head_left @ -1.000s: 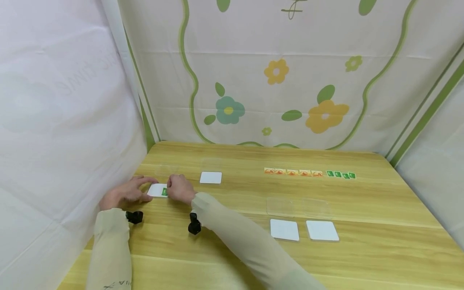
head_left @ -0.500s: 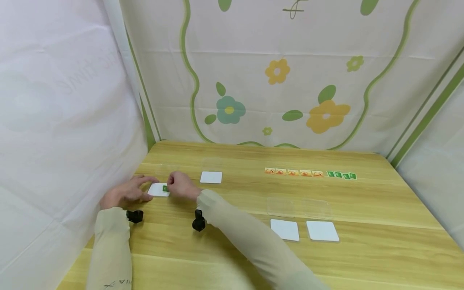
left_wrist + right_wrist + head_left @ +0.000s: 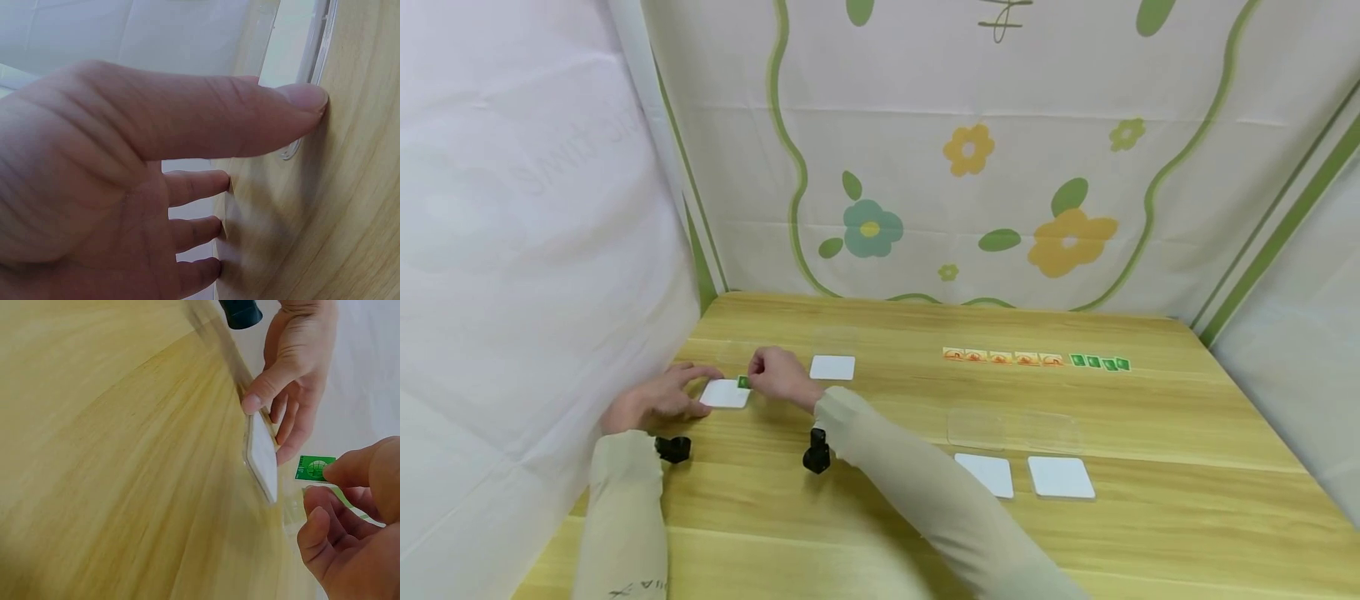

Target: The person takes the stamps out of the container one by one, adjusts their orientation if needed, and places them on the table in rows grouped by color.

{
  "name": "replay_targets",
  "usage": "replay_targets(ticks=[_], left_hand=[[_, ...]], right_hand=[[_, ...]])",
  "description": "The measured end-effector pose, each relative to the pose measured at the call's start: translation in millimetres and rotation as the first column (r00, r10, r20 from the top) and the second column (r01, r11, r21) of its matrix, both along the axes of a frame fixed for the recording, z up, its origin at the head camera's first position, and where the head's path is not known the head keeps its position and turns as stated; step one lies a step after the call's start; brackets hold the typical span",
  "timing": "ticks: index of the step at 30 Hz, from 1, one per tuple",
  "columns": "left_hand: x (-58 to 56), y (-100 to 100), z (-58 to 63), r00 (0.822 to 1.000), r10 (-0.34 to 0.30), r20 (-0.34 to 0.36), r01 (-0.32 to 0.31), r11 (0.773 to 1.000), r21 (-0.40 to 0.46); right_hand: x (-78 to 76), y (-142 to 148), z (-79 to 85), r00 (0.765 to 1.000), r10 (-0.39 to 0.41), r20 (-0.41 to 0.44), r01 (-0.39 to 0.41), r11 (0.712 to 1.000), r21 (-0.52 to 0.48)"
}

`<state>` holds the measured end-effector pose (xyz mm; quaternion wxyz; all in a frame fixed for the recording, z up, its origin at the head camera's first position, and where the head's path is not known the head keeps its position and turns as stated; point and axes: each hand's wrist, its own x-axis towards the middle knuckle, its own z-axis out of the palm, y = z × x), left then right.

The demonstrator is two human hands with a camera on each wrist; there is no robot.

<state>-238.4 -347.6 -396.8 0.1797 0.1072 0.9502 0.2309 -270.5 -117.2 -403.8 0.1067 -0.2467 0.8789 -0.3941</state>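
Note:
A small green sticker (image 3: 314, 468) with a globe print is pinched between the thumb and finger of my right hand (image 3: 780, 377). In the head view it sits by the far right corner of a white card stack (image 3: 724, 394), which lies in a shallow clear box. My left hand (image 3: 673, 393) holds this box at its left end, with the thumb (image 3: 294, 103) on the near edge and a finger at the far edge. The other left fingers rest on the table, as the left wrist view shows. Part of the sticker is hidden by my right fingers.
A second white card stack (image 3: 832, 367) lies right of my hands. Two more, a near-right stack (image 3: 985, 476) and a rightmost stack (image 3: 1062, 478), have clear lids (image 3: 976, 428) behind them. Orange stickers (image 3: 1000, 357) and green stickers (image 3: 1101, 362) form a row farther back. A cloth wall stands left.
My right hand has drawn the green sticker away from over the white card stack, toward its far right corner. The left hand has stayed at the box.

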Motion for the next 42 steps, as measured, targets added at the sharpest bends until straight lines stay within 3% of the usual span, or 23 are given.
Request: replay_targets(ticks=[15,31,42], left_hand=[[-0.3,-1,-1.3,0.999,0.025,0.035,-0.026,0.999,0.025],[1.8,-2,-0.3,1.0,-0.006,0.015,0.005,1.0,0.019],[1.2,-3,-0.9,0.999,-0.031,-0.012,0.031,1.0,0.006]], right_hand=[[2.1,22,12.4,0.999,0.006,0.032,-0.004,0.998,-0.055],[1.1,47,20.0,0.998,0.034,-0.045,-0.036,0.999,-0.03],[-1.7,62,27.0,0.999,0.038,0.005,-0.037,0.996,-0.08]])
